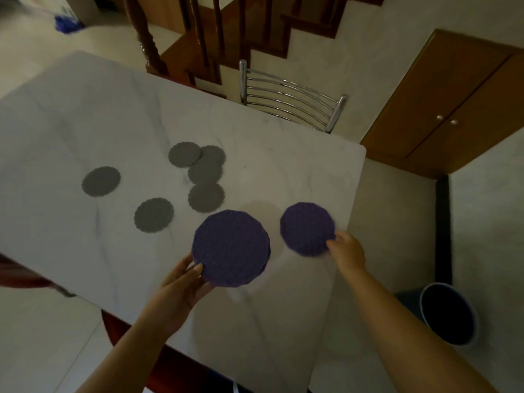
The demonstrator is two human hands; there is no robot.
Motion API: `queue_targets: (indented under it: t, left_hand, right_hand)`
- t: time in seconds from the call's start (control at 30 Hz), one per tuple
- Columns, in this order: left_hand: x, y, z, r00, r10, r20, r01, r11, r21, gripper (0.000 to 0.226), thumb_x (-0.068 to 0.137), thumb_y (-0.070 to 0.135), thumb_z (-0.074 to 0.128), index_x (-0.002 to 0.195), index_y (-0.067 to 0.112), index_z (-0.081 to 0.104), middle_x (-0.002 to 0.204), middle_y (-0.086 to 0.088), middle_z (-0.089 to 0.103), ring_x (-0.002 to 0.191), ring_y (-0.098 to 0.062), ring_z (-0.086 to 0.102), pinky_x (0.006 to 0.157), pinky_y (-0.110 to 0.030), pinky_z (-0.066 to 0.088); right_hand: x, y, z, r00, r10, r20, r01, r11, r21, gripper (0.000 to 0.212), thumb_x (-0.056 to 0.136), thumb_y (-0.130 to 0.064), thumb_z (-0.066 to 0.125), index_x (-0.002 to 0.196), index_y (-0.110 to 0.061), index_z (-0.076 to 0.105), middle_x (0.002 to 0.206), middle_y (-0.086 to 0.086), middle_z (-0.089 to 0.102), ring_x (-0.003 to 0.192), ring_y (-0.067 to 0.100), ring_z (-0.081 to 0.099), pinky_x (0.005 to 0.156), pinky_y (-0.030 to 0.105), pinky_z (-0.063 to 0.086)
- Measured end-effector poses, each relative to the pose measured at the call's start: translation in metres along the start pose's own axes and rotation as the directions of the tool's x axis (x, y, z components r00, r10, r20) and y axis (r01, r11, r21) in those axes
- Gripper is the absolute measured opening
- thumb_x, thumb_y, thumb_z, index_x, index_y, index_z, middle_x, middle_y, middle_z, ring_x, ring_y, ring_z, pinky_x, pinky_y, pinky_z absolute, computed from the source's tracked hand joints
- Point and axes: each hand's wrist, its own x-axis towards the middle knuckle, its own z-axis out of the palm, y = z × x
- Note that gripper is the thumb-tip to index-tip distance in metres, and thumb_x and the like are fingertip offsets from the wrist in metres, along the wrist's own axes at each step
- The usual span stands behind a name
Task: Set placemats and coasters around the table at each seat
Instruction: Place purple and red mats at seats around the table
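Observation:
My left hand (181,290) grips the near edge of a stack of round purple placemats (231,248), held just over the white marble table (85,114). Pinched by its right edge in my right hand (347,251) is a single purple placemat (307,228), close to the table's right edge. Several grey scalloped coasters lie further in: three overlapping ones (198,161), one below them (206,197), one (154,215) to the left and one (101,181) further left.
A chrome-backed chair (292,97) stands at the table's far side. A dark bucket (448,316) sits on the floor at the right. A wooden cabinet (442,109) and a stair railing (198,38) lie beyond.

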Motion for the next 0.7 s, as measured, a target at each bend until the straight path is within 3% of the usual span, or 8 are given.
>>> queue_targets:
  t: [0.07, 0.13, 0.23, 0.37, 0.43, 0.6, 0.7]
  left_hand:
    - [-0.002, 0.003, -0.001, 1.0, -0.005, 0.017, 0.005, 1.0, 0.002, 0.047, 0.086, 0.007, 0.052, 0.132, 0.01, 0.053, 0.128, -0.013, 0.064, 0.109, -0.031, 0.065, 0.082, -0.038, 0.059]
    - [-0.005, 0.006, -0.003, 0.999, -0.007, 0.041, 0.007, 1.0, 0.002, 0.046, 0.087, 0.006, 0.05, 0.132, 0.01, 0.053, 0.127, -0.013, 0.064, 0.108, -0.031, 0.065, 0.081, -0.038, 0.059]
    - [-0.009, 0.012, -0.011, 0.997, -0.018, 0.073, 0.019, 1.0, -0.007, 0.044, 0.088, 0.005, 0.049, 0.132, 0.009, 0.053, 0.125, -0.014, 0.065, 0.107, -0.03, 0.066, 0.082, -0.039, 0.059]
    - [-0.009, 0.023, -0.029, 0.992, -0.05, 0.115, 0.051, 0.999, -0.001, 0.044, 0.086, 0.006, 0.051, 0.13, 0.01, 0.054, 0.123, -0.011, 0.067, 0.105, -0.028, 0.067, 0.078, -0.037, 0.059]
    - [-0.007, 0.031, -0.044, 0.991, -0.063, 0.122, 0.06, 0.998, 0.034, 0.045, 0.085, 0.008, 0.053, 0.13, 0.011, 0.054, 0.123, -0.01, 0.067, 0.105, -0.029, 0.067, 0.078, -0.037, 0.059]
    - [-0.008, 0.067, -0.091, 0.972, -0.139, 0.191, 0.108, 0.98, 0.168, 0.047, 0.084, 0.01, 0.055, 0.13, 0.012, 0.055, 0.122, -0.009, 0.068, 0.105, -0.029, 0.067, 0.077, -0.037, 0.059]
    - [-0.011, 0.093, -0.119, 0.954, -0.181, 0.239, 0.126, 0.966, 0.227, 0.045, 0.083, 0.01, 0.057, 0.128, 0.015, 0.057, 0.122, -0.008, 0.068, 0.106, -0.029, 0.067, 0.076, -0.036, 0.058]
  right_hand:
    - [-0.015, -0.012, 0.004, 0.998, -0.063, -0.003, 0.063, 0.998, 0.031, 0.041, 0.087, -0.013, 0.055, 0.128, -0.007, 0.055, 0.129, 0.016, 0.058, 0.115, 0.03, 0.056, 0.096, 0.038, 0.044]
    - [-0.038, -0.031, 0.014, 0.986, -0.167, 0.02, 0.163, 0.979, 0.119, 0.038, 0.091, -0.016, 0.054, 0.128, -0.01, 0.055, 0.129, 0.012, 0.057, 0.114, 0.024, 0.055, 0.095, 0.032, 0.043]
    - [-0.083, -0.064, 0.038, 0.942, -0.298, 0.152, 0.259, 0.937, 0.232, 0.04, 0.093, -0.025, 0.053, 0.132, -0.014, 0.051, 0.134, 0.004, 0.053, 0.115, 0.013, 0.051, 0.094, 0.024, 0.037]
    - [-0.129, -0.088, 0.074, 0.881, -0.363, 0.304, 0.311, 0.928, 0.205, 0.054, 0.093, -0.04, 0.05, 0.14, -0.016, 0.041, 0.144, 0.001, 0.044, 0.131, 0.015, 0.042, 0.109, 0.033, 0.034]
    - [-0.145, -0.092, 0.089, 0.892, -0.374, 0.252, 0.34, 0.925, 0.17, 0.053, 0.093, -0.04, 0.05, 0.139, -0.015, 0.043, 0.143, 0.002, 0.047, 0.13, 0.017, 0.044, 0.109, 0.038, 0.036]
    - [-0.189, -0.103, 0.124, 0.942, -0.336, 0.023, 0.32, 0.915, 0.245, 0.034, 0.086, -0.035, 0.063, 0.117, -0.023, 0.058, 0.117, -0.008, 0.062, 0.107, 0.011, 0.059, 0.088, 0.024, 0.047]
    - [-0.216, -0.114, 0.15, 0.968, -0.233, -0.095, 0.251, 0.911, 0.327, 0.022, 0.081, -0.027, 0.071, 0.097, -0.029, 0.056, 0.096, -0.019, 0.06, 0.091, 0.004, 0.059, 0.074, 0.014, 0.046]
